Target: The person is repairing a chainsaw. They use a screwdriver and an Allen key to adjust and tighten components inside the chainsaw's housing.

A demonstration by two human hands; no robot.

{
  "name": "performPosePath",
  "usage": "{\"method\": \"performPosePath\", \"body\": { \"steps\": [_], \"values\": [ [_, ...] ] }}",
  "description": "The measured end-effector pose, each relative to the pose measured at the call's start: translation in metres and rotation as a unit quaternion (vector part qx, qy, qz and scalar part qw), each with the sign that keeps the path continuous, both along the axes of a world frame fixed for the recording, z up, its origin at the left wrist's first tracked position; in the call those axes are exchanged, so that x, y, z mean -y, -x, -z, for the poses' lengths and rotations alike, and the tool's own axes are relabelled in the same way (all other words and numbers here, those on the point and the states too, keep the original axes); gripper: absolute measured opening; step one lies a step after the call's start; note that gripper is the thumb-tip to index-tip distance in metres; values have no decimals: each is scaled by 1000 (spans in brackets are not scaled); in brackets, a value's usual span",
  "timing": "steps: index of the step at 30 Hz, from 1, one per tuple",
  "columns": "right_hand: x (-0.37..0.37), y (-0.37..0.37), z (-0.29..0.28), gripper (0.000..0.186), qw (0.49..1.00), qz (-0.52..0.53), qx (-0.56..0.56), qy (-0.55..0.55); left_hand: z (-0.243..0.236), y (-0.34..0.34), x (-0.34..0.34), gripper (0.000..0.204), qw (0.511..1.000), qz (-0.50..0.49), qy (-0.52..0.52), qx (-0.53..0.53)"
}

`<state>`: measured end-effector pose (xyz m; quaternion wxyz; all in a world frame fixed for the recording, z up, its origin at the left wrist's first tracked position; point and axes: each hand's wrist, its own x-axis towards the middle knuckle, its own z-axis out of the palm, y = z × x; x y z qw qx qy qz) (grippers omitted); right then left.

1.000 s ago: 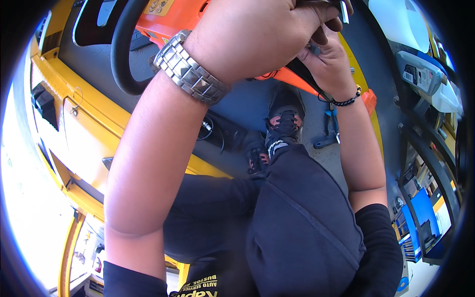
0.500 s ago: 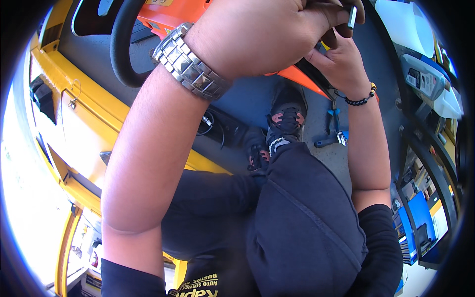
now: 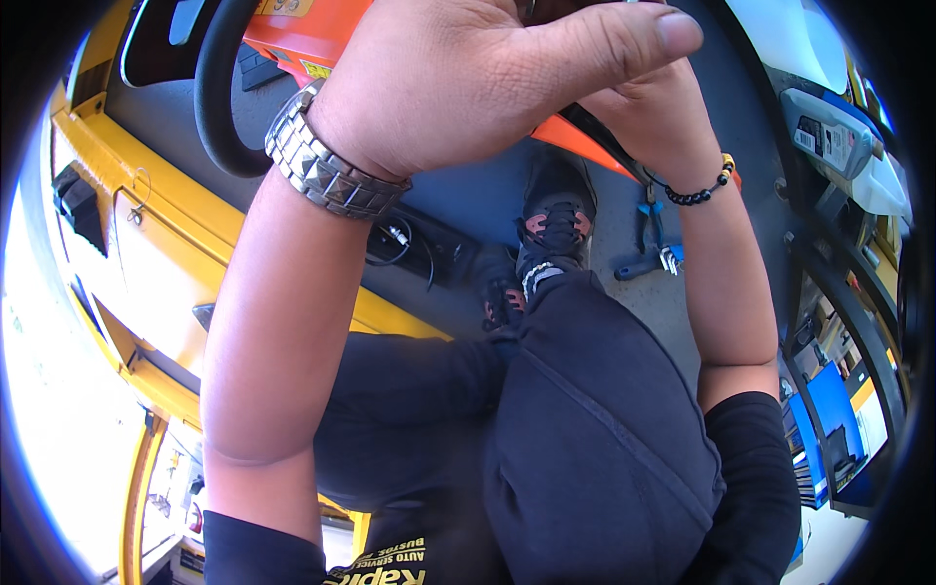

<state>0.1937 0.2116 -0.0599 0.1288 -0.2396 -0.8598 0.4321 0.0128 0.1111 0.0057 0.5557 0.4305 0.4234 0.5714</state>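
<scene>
My left hand (image 3: 487, 78), wearing a steel watch (image 3: 327, 166), reaches across the top centre, thumb extended rightward; its other fingers are mostly hidden at the top edge. My right hand (image 3: 663, 122) is partly behind that thumb, fingers bent around something I cannot make out. Both are at an orange machine (image 3: 302, 34) with an orange arm (image 3: 575, 136). Below the right wrist, blue-handled pliers (image 3: 650, 222) lie near another blue-handled tool (image 3: 637, 265) and some small silver tools (image 3: 671, 257).
A yellow metal frame (image 3: 171, 253) runs along the left, beside a black curved bar (image 3: 205, 117). A cable (image 3: 395, 239) lies on a black floor part near my shoes (image 3: 554, 214). At right are plastic containers (image 3: 819, 136) and black metal rails (image 3: 848, 322).
My left hand has shifted left and slightly down, its thumb now stretched out rightward. The silver piece that stuck up from its fingers is no longer clearly visible.
</scene>
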Motion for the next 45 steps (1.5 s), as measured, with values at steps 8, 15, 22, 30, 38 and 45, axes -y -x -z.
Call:
{"method": "performPosePath", "body": {
  "steps": [8,15,22,30,38,45],
  "values": [
    [-19,-11,-5,14,996,-79,37,0,-22,3,-5,42,991,6,60,-121],
    [-34,0,4,13,985,-141,-96,4,-12,10,-23,39,990,27,116,-72],
    [-47,-16,20,26,984,-154,-47,-78,-13,-21,-17,25,975,-152,139,-83],
    [-31,10,-8,14,978,-158,-132,-38,-18,-16,0,29,971,-118,-16,-206],
    [-28,19,-16,18,982,-161,-93,-33,39,12,-20,21,964,-62,-195,-168],
    [-36,11,-7,21,975,-174,-136,-22,7,-3,-6,21,989,-88,11,-122]
  ]
}}
